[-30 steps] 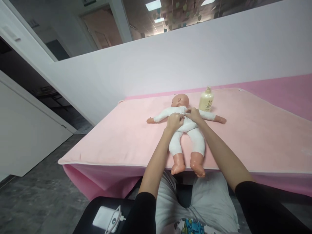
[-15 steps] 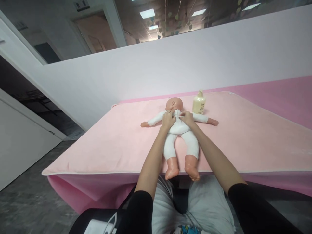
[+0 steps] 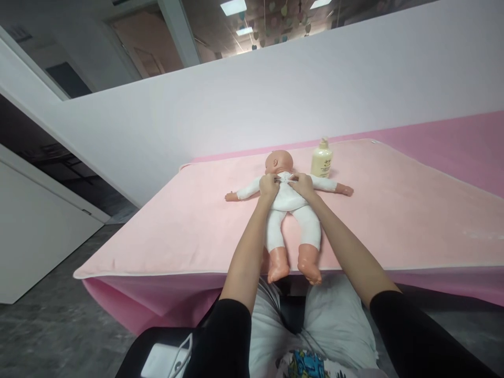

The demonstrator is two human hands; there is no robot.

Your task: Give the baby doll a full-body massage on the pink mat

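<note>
A baby doll [image 3: 288,198] with a white cloth body lies face down on the pink cloth, its head turned to the left and its arms spread. My left hand [image 3: 269,186] is closed at the left of its upper back, and my right hand [image 3: 302,185] is closed at the right. Between them a thin white tie or string at the doll's neck is drawn out sideways, pinched by the fingers of both hands. Beside the doll's right-hand arm stands a pale yellow pump bottle [image 3: 322,160].
The pink cloth [image 3: 165,231] covers a table whose front edge meets my lap. Behind it rises a white wall [image 3: 236,110] with glass above. A white device with a cable [image 3: 163,360] lies on a black surface at the lower left.
My hands have moved slightly apart, and the white string now shows stretched between them. The whole view has shifted a little, with the doll appearing higher.
</note>
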